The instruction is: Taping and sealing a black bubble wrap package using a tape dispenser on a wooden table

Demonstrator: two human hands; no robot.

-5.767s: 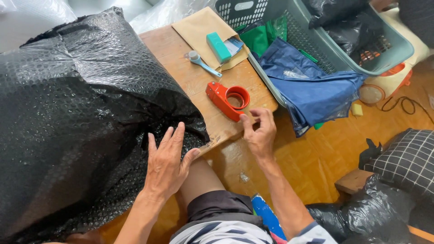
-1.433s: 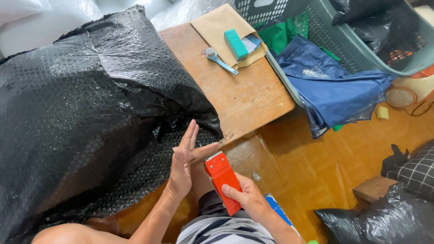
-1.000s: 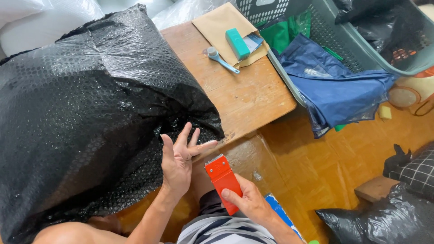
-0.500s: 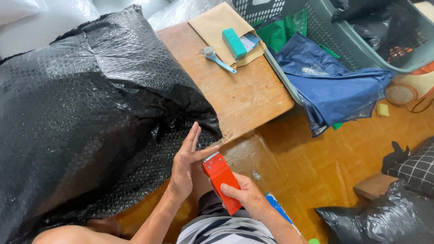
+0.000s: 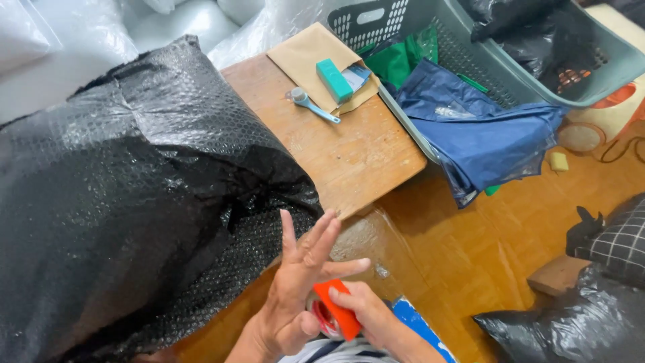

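While the right hand grips the red tape dispenser low between both hands, the left hand, fingers spread open, should pinch the tape end firmly and pull it straight toward the black bubble-wrapped bundle just beside it.

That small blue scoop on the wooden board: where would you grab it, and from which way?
Probably by the long thin handle of the blue scoop, coming from above. It lies flat on the wooden board, handle pointing away from the tan envelope over bare wood, while its round bowl sits close against the envelope's edge.
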